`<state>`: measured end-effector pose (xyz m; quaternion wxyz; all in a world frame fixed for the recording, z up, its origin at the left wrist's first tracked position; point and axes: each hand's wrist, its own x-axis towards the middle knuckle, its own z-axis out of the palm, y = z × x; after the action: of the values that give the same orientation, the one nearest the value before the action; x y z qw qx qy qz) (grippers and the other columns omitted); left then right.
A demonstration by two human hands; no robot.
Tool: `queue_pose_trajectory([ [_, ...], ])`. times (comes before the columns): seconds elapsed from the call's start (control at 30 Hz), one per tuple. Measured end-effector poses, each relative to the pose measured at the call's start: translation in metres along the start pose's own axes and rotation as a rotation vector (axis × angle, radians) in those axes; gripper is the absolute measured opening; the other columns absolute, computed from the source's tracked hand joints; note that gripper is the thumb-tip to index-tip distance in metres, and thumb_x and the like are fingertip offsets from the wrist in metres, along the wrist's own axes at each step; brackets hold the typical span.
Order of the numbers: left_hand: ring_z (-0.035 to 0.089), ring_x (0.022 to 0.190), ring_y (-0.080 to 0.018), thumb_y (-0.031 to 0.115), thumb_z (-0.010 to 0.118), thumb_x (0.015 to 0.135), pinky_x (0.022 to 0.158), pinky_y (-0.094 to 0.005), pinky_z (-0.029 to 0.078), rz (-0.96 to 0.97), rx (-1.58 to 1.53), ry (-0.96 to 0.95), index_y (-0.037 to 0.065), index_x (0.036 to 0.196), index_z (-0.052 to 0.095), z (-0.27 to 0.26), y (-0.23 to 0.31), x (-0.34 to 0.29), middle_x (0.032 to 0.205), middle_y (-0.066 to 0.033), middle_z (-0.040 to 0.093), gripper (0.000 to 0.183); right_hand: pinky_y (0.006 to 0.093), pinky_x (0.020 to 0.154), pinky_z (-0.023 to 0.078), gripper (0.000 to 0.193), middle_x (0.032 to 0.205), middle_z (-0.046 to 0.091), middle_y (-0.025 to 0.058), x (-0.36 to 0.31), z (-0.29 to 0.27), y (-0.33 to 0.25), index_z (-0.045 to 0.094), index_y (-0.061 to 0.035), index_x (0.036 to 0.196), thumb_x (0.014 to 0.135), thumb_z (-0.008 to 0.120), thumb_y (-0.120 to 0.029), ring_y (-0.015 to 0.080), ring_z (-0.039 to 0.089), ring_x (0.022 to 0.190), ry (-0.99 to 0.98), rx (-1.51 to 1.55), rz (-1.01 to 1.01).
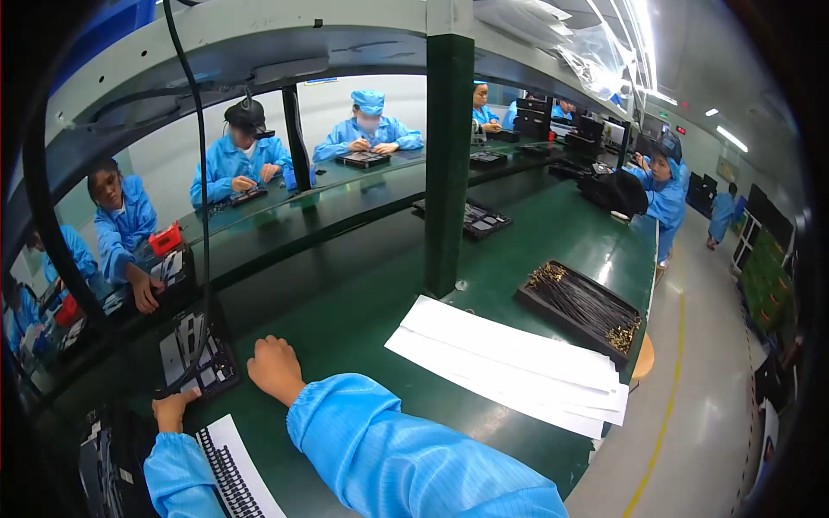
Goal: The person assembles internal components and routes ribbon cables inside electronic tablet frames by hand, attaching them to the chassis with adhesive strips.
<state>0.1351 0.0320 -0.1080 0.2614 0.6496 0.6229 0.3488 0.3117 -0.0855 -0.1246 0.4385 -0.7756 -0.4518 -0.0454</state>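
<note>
A black tray [226, 363] holding flat grey and silver parts lies on the green bench at the left. My left hand [175, 409] grips the tray's near edge, thumb and fingers against its corner. To the right of the tray, my right hand [275, 369] is held low over the bench with its fingers curled in. Whatever those fingers hold, if anything, is hidden. Beside my left forearm lies a white sheet [226, 430] with a row of small black parts on it. A second dark tray [108, 466] with long strips stands at the lower left.
White paper sheets [509, 358] cover the bench at the right. Past them sits a black box [580, 309] of dark cables with gold ends. A green post [446, 164] rises mid-bench, and a black cable [200, 173] hangs at the left. Several co-workers in blue sit across.
</note>
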Motion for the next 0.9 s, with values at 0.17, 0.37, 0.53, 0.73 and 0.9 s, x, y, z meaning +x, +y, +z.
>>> queue_pose_trajectory([
  [0.17,0.054,0.077,-0.0228,0.007,0.08,0.046,0.072,-0.0327,0.044,0.076,-0.163,0.008,-0.008,0.086,0.049,-0.001,0.008,0.006,0.084,-0.0137,0.056,0.053,0.0417,0.072,0.043,0.015,0.083,0.055,0.0182,0.007,0.009,0.007,0.056,0.0018,0.074,0.068,0.051,-0.01,0.0355,0.052,0.081,0.059,0.142,0.028],
  [0.37,0.053,0.096,-0.0244,-0.004,0.066,0.052,0.084,-0.0313,0.04,0.418,-0.481,0.188,-0.002,0.114,0.043,0.009,0.034,-0.019,0.105,-0.0186,0.053,0.066,0.0354,0.07,0.045,0.019,0.081,0.057,0.0146,0.002,0.011,0.012,0.058,-0.0011,0.079,0.067,0.061,-0.016,0.0297,0.055,0.077,0.308,0.435,0.073],
  [0.53,0.053,0.088,-0.0179,-0.011,0.054,0.06,0.08,-0.0258,0.04,0.289,-0.786,0.255,0.0,0.11,0.049,0.001,0.074,-0.055,0.097,-0.0084,0.055,0.051,0.0303,0.071,0.046,0.022,0.082,0.06,0.0107,-0.007,-0.03,0.024,0.06,-0.0029,0.083,0.067,0.064,-0.016,0.0207,0.058,0.075,0.387,0.607,0.291],
  [0.73,0.052,0.089,-0.0143,-0.001,0.054,0.074,0.08,-0.0235,0.039,0.478,-1.283,-0.21,-0.001,0.116,0.043,-0.053,0.095,-0.111,0.099,-0.0082,0.054,0.043,0.0396,0.073,0.039,0.034,0.088,0.054,0.017,0.009,-0.16,0.043,0.053,0.0026,0.089,0.073,0.06,-0.027,0.0298,0.049,0.084,0.838,0.349,0.032],
  [0.9,0.053,0.084,-0.0136,0.002,0.056,0.075,0.078,-0.0243,0.042,0.363,-1.38,-0.524,0.001,0.119,0.039,-0.06,0.106,-0.162,0.097,-0.0084,0.054,0.048,0.0305,0.086,0.035,0.049,0.108,0.048,0.0115,-0.057,-0.26,0.027,0.042,0.0013,0.115,0.081,0.055,-0.031,0.0177,0.045,0.101,-0.136,0.96,0.33],
])
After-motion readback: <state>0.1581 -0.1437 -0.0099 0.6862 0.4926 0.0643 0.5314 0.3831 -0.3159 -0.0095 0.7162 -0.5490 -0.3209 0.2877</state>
